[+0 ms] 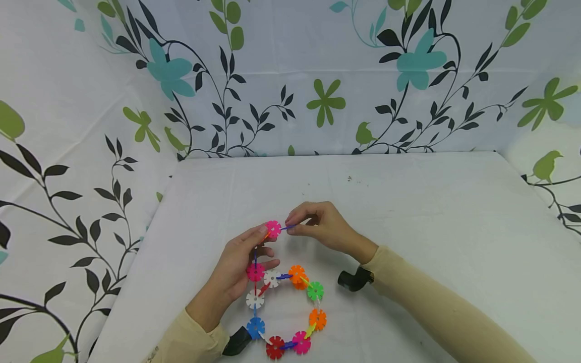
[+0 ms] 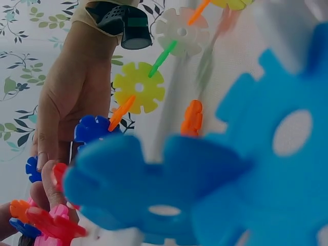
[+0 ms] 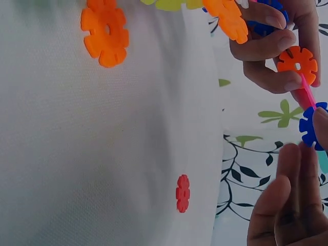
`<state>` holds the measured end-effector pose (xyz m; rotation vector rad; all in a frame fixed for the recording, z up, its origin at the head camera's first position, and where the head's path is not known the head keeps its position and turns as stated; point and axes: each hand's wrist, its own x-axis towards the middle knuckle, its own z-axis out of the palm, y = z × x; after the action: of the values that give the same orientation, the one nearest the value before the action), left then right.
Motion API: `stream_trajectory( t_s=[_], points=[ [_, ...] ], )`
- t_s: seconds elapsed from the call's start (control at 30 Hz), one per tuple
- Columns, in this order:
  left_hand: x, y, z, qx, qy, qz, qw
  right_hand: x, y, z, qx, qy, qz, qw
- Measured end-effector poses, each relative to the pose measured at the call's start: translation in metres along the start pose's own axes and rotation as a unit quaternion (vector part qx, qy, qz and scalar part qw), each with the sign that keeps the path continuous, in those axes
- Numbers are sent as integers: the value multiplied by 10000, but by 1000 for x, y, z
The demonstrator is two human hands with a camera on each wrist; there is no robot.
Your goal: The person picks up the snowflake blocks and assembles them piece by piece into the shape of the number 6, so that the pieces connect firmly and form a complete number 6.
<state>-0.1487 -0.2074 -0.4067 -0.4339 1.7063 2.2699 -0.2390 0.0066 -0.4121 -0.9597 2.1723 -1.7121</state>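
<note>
My left hand (image 1: 236, 264) holds the upper end of a chain of notched plastic discs, near a pink disc (image 1: 273, 229) at its fingertips. My right hand (image 1: 324, 227) pinches a blue disc (image 1: 288, 228), seen edge-on, beside that pink disc. In the right wrist view, a thin pink disc (image 3: 308, 92) stands between an orange disc (image 3: 298, 66) near the left fingers and the blue disc (image 3: 310, 127) at the right fingers. From the left hand, the chain hangs down through another pink disc (image 1: 255, 272) and a white disc (image 1: 255, 299) into a loop.
On the white table (image 1: 386, 191), the loop continues with a blue disc (image 1: 255, 327), a red disc (image 1: 275, 348), an orange disc (image 1: 317, 319) and a green disc (image 1: 315, 291). Black wrist-worn pieces (image 1: 355, 279) sit at both cuffs. Patterned cloth (image 1: 281, 50) stands behind the table.
</note>
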Motion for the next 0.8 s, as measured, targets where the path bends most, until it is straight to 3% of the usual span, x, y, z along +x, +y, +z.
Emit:
stream_trajectory(
  t_s=[0.37,0.57,0.8],
  points=[
    [0,-1,-2,-125,-273,-61,9995,-4,1,5,-736,389,-403,9957],
    [0,-1,-3,-111,-504,-34,9987,-6,1,8,-1175,614,-893,9871],
    [1,-2,-3,-14,-561,43,9984,-9,-1,10,-1471,716,-1569,9740]
  ],
)
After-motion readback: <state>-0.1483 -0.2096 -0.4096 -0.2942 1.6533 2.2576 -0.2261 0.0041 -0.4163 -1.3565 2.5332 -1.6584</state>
